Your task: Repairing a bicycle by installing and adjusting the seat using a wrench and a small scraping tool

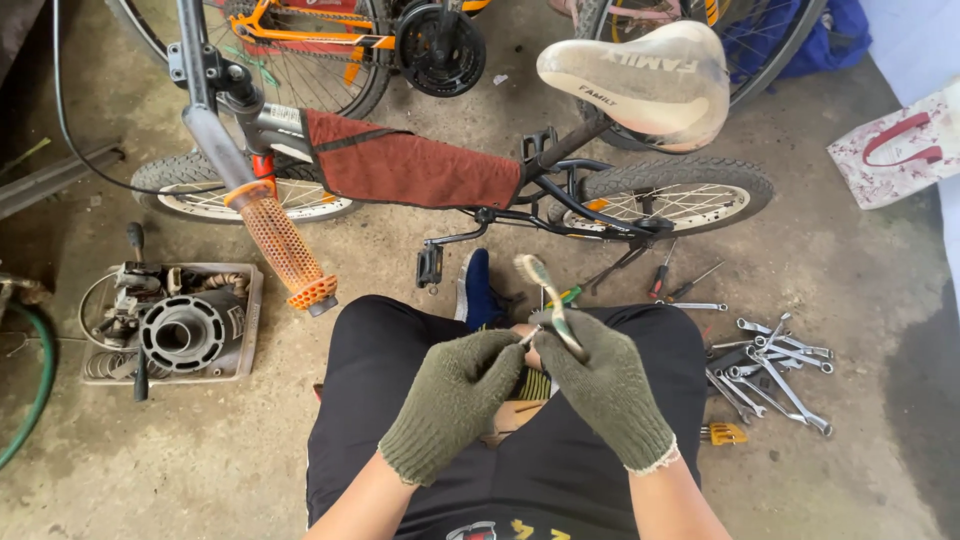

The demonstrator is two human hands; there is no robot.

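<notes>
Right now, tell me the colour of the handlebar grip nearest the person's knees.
Orange: the handlebar grip is orange with a dotted, perforated texture, clearest in the head view.

You hold a worn toothbrush [548, 300] with a pale bristled head, tilted upright over your lap, its handle gripped low.

We are in a bicycle repair workshop, working at ground level. The bare concrete floor [250, 460] is stained and dusty. A small bicycle [420, 170] with an orange handlebar grip [285, 245] and a worn white saddle [640, 80] stands before us, and more wheels [300, 50] crowd in behind it. Spanners [770, 365] and screwdrivers [670, 275] lie scattered on the floor to our right, and a tray of greasy metal parts [175, 325] sits to our left beside a green hose [35, 390].
</notes>
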